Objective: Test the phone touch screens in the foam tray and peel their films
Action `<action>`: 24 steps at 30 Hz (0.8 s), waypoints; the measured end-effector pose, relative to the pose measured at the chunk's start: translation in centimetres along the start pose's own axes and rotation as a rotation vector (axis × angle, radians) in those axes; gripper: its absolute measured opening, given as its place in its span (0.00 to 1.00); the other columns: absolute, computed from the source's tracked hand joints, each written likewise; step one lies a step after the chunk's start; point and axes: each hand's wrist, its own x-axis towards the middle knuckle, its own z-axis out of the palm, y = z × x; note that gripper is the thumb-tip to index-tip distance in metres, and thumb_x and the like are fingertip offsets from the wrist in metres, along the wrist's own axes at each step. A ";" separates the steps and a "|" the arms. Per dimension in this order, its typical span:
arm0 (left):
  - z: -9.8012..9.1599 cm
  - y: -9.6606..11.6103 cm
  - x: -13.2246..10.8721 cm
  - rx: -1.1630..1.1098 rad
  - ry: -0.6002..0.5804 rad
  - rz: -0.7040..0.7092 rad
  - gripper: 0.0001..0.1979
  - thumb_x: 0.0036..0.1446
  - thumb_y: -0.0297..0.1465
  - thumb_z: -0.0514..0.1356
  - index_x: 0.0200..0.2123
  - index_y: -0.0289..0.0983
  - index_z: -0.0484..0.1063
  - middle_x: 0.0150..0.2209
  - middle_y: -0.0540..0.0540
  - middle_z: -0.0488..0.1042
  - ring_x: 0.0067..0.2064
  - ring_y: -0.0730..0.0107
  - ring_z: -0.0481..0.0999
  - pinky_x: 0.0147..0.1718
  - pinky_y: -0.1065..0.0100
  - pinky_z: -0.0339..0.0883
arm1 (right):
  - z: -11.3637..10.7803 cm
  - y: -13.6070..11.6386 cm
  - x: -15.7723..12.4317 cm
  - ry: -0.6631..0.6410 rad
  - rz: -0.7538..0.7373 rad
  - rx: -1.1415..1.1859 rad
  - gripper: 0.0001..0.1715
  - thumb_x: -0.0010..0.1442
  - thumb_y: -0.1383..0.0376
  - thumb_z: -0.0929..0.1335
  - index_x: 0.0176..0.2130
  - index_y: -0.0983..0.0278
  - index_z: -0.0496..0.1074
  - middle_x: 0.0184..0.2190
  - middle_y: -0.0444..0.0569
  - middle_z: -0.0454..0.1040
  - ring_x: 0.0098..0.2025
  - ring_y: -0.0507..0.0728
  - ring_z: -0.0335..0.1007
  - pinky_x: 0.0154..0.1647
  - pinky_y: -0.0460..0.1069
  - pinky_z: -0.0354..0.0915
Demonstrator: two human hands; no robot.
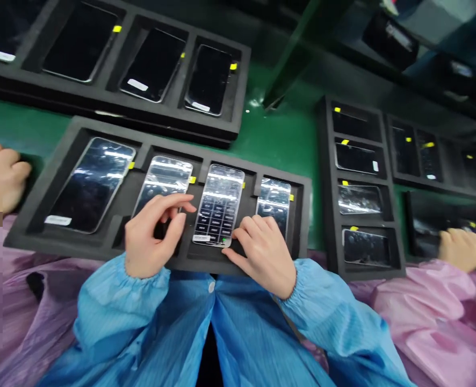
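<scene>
A black foam tray (173,262) lies in front of me with several phones in its slots. The third phone (218,207) has a lit screen showing a grid of boxes, with a small green spot near its lower right. My right hand (264,252) is at that corner, fingers curled and thumb stretched toward the phone's lower edge; nothing is held in it. My left hand (153,231) hovers over the second phone (167,172), its thumb and fingers apart and nothing between them. The leftmost phone (95,185) and the rightmost phone (275,201) lie dark in their slots.
Another foam tray of phones (240,113) stands behind mine. To the right is a tray (387,188) with phones in a column, and more trays lie beyond it. A co-worker's hand (0,177) is at the left, another co-worker's hand (463,248) at the right. A dark post (290,59) rises from the green table (278,142).
</scene>
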 end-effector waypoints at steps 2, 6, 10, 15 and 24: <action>0.1 0.3 -0.2 0.008 0.037 -0.013 0.09 0.63 0.33 0.57 0.45 0.45 0.74 0.37 0.50 0.80 0.38 0.67 0.75 0.38 0.59 0.69 | -0.8 0.6 -0.7 0.031 -0.016 0.054 0.16 0.63 0.55 0.71 0.38 0.66 0.75 0.34 0.47 0.71 0.36 0.57 0.59 0.37 0.53 0.52; -0.4 -0.4 -0.4 0.012 0.073 0.071 0.14 0.59 0.30 0.60 0.47 0.47 0.75 0.34 0.50 0.80 0.37 0.63 0.76 0.35 0.58 0.68 | -2.5 3.7 -3.0 0.184 0.119 0.083 0.15 0.67 0.56 0.67 0.43 0.64 0.77 0.34 0.47 0.72 0.37 0.56 0.62 0.38 0.52 0.53; -0.5 -1.0 0.0 0.130 -0.065 0.245 0.18 0.52 0.26 0.62 0.47 0.46 0.75 0.33 0.51 0.80 0.29 0.67 0.73 0.28 0.63 0.68 | -2.6 8.1 -4.7 0.285 0.300 -0.002 0.16 0.68 0.57 0.65 0.46 0.64 0.77 0.34 0.49 0.72 0.39 0.57 0.65 0.40 0.52 0.55; 1.9 1.3 0.1 0.043 0.053 0.274 0.11 0.55 0.27 0.56 0.40 0.44 0.75 0.29 0.52 0.78 0.31 0.69 0.75 0.29 0.61 0.70 | -1.2 11.9 -4.4 0.245 0.346 -0.070 0.19 0.69 0.56 0.64 0.51 0.62 0.77 0.37 0.50 0.70 0.40 0.59 0.64 0.41 0.53 0.56; 3.7 1.2 -0.3 0.153 -0.005 0.332 0.14 0.63 0.35 0.49 0.34 0.37 0.73 0.27 0.59 0.76 0.26 0.81 0.74 0.24 0.60 0.66 | -0.8 13.1 -3.0 0.200 0.280 -0.099 0.21 0.70 0.55 0.63 0.55 0.60 0.75 0.36 0.49 0.68 0.39 0.58 0.61 0.40 0.52 0.52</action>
